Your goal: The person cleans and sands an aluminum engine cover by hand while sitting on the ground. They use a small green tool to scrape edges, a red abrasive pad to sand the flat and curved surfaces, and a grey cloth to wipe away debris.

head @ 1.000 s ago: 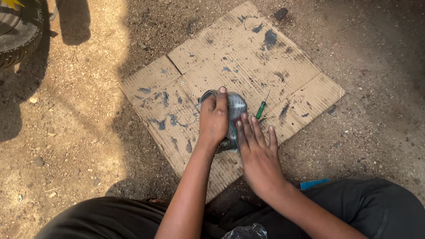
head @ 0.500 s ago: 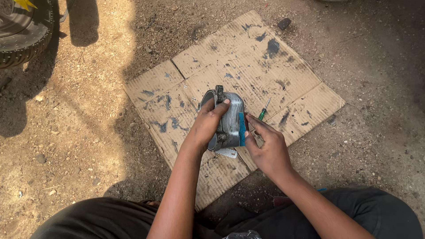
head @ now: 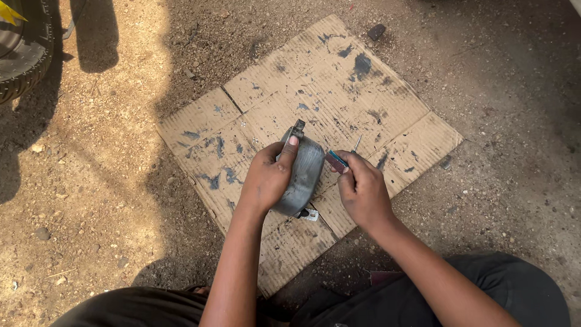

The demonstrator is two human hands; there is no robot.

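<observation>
A: What do the hands hold?
B: The left hand (head: pixel 266 178) wraps over a rounded grey metal housing (head: pixel 302 172) standing on stained flattened cardboard (head: pixel 339 79). The right hand (head: pixel 363 191), just beside it, pinches a small screwdriver (head: pixel 344 158), its thin shaft pointing away from the person.
A: And around them?
B: Sandy, pebbled ground (head: pixel 91 181), a tyre (head: pixel 24 54) at the upper left, and dark trousers (head: pixel 436 297) at the bottom edge.

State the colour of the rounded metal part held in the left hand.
Dull grey, seen in the head view: the metal part, held by the left hand.
</observation>
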